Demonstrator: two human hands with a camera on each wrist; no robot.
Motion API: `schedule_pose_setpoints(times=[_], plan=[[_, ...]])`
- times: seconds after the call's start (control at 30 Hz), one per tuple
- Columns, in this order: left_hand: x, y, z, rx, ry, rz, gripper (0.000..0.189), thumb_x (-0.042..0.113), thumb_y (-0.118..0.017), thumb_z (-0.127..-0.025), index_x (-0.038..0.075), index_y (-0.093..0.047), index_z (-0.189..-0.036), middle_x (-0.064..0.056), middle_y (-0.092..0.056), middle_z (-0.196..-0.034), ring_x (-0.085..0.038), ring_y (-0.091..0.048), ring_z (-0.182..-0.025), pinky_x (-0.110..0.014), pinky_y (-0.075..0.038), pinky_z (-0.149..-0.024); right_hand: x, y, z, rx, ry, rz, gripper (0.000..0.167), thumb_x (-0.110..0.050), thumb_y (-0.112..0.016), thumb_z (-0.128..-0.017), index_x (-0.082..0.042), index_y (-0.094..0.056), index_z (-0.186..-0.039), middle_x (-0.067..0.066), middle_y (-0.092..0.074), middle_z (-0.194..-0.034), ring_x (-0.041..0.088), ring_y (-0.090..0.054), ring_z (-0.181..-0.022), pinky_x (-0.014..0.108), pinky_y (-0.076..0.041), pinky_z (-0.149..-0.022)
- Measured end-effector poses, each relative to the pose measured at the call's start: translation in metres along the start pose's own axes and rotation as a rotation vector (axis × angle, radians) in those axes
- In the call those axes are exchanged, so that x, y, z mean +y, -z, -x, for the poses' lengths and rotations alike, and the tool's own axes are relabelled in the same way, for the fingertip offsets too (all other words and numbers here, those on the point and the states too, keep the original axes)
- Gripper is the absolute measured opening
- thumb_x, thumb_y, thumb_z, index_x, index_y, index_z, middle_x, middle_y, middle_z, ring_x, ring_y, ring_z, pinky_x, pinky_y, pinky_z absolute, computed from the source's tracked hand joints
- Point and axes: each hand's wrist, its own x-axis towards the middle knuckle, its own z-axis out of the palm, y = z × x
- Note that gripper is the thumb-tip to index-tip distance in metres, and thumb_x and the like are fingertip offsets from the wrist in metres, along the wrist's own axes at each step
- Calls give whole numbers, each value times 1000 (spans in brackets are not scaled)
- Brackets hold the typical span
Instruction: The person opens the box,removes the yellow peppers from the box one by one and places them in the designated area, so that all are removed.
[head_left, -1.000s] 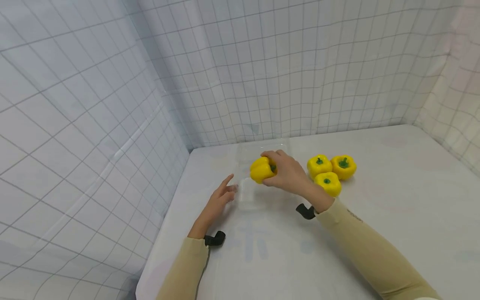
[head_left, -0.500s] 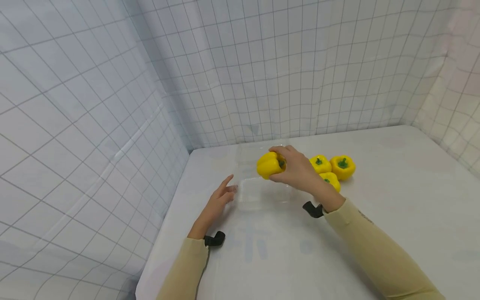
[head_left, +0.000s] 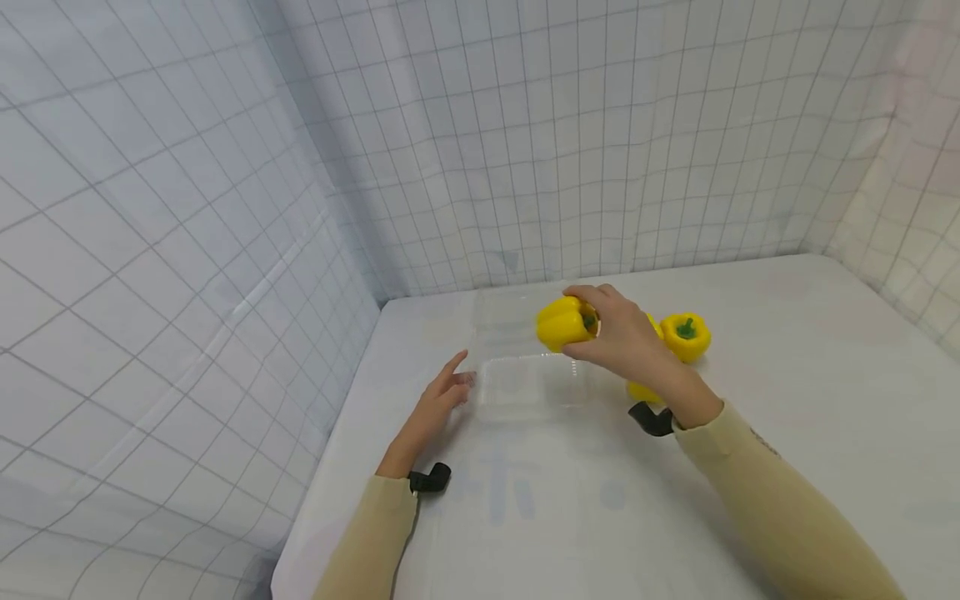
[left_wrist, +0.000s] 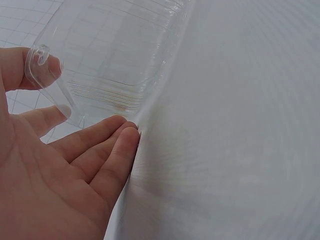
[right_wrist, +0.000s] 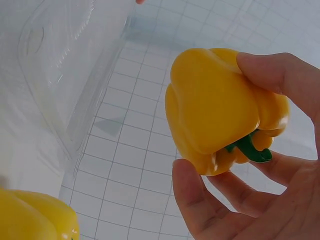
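Note:
My right hand (head_left: pixel 622 333) grips a yellow bell pepper (head_left: pixel 561 323) on its side, raised over the right part of a clear plastic container (head_left: pixel 525 408). In the right wrist view, my thumb and fingertips (right_wrist: pixel 187 185) press opposite sides of this bell pepper (right_wrist: pixel 215 100), its green stem toward the palm. My left hand (head_left: pixel 435 404) stays at the container's left side with fingers spread and fairly straight. In the left wrist view, those fingertips (left_wrist: pixel 127 140) touch the bottom edge of the clear container (left_wrist: pixel 110 65), and a finger shows through its corner.
Several yellow bell peppers stand right of the container; one bell pepper (head_left: pixel 685 337) shows fully, while another bell pepper (head_left: pixel 643 392) is mostly behind my right wrist. The white table (head_left: pixel 787 400) meets a gridded cloth wall (head_left: pixel 540 167) at the back and sides.
My right hand has moved rightward and slightly up with the bell pepper, from over the container's middle toward its right side, covering more of the standing peppers. My left hand has stayed put.

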Motion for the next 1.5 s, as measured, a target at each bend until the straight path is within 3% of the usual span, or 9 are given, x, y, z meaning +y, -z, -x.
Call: schedule_pose_setpoints(times=[0.17, 0.3, 0.47, 0.63, 1.0, 1.23, 1.5], plan=[[22, 0, 8, -1, -21, -18, 65, 13, -48, -102, 17, -22, -162, -25, -48, -147, -34, -50, -131, -51, -40, -105, 7, 9, 5, 15, -9, 14, 78, -28, -87, -78, -20, -49, -146, 4, -55, -125, 25, -54, -102, 46, -48, -89], [26, 0, 11, -23, -17, -23, 64, 10, -46, -103, 12, -20, -162, -27, -46, -147, -39, -49, -131, -49, -41, -103, 12, 13, 10, 5, -29, 5, 77, -28, -85, -80, -19, -48, -147, 7, -55, -127, 27, -54, -104, 49, -47, -91], [8, 1, 3, -15, -11, -12, 64, 12, -46, -104, 14, -19, -162, -26, -47, -148, -39, -49, -130, -48, -41, -102, 14, 19, 15, 5, -31, 22, 77, -27, -85, -80, -16, -48, -147, 9, -55, -126, 29, -53, -102, 50, -46, -90], [-9, 0, -5, 13, -45, 5, 63, 17, -47, -105, 22, -21, -162, -23, -47, -148, -36, -49, -132, -53, -37, -106, 17, 24, 14, 23, -26, 50, 77, -26, -86, -79, -15, -49, -146, 11, -55, -126, 30, -54, -103, 50, -46, -89], [-10, -3, -1, 54, -33, -23, 63, 24, -49, -101, 31, -28, -160, -11, -55, -143, -30, -57, -118, -50, -43, -100, 26, 28, 21, 11, -72, 82, 75, -29, -83, -81, -16, -48, -146, 11, -54, -128, 31, -55, -104, 53, -47, -91], [-9, -5, -2, 49, -47, -17, 62, 21, -48, -103, 29, -27, -161, -14, -53, -145, -31, -57, -120, -50, -42, -100, 33, 32, 24, 6, -83, 94, 75, -31, -82, -82, -15, -48, -147, 13, -53, -131, 34, -54, -106, 55, -47, -90], [-11, -3, -3, 41, -51, -12, 62, 20, -48, -104, 25, -26, -161, -16, -53, -145, -35, -56, -120, -52, -41, -101, 39, 42, 30, 3, -91, 120, 72, -31, -81, -83, -15, -49, -145, 14, -54, -125, 34, -53, -101, 54, -48, -84]])
